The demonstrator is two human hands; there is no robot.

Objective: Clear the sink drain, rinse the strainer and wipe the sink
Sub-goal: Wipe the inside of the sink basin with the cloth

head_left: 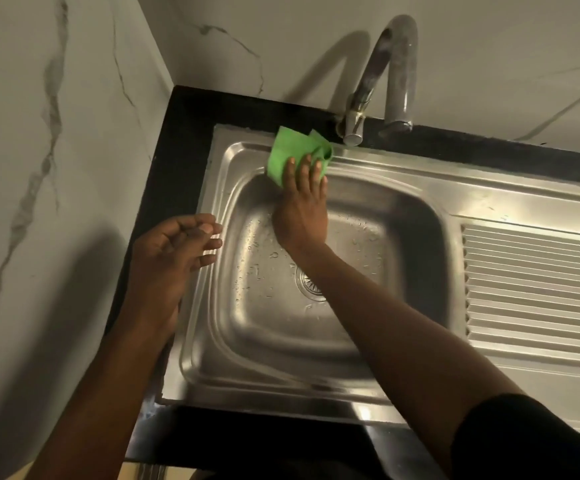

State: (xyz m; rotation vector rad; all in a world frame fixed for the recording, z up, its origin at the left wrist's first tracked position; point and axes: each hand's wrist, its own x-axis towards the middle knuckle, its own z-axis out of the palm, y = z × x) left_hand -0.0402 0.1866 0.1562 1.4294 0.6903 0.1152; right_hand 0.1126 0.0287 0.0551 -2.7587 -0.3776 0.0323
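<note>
A steel sink fills the middle of the view, its basin dotted with water drops. The round drain strainer sits in the basin floor, half hidden by my right forearm. My right hand presses flat on a green cloth against the sink's far rim, just left of the tap base. My left hand hovers over the sink's left rim, fingers loosely curled and holding nothing.
A curved metal tap rises from the back edge, its spout over the counter behind the sink. A ribbed drainboard lies to the right. Black countertop frames the sink; marble-patterned walls stand close on the left and behind.
</note>
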